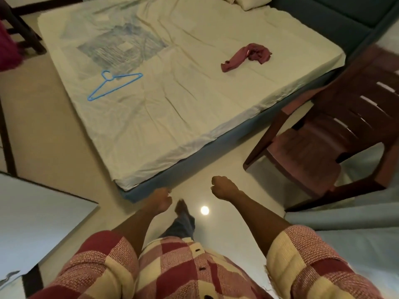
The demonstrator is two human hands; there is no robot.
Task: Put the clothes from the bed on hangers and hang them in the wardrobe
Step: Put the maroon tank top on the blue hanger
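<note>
A glossy cream floor (54, 134) reflects one round ceiling light (204, 210). A brown slatted chair (319, 147) stands just beside the low mattress's right edge. A teal sofa (336, 16) runs along the far side. Dark wooden legs (26, 33) stand at the top left.

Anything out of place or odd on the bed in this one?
Nothing damaged or spilled. A maroon garment lies crumpled on the bed, apart from the blue hanger. Both hands hold nothing.
</note>
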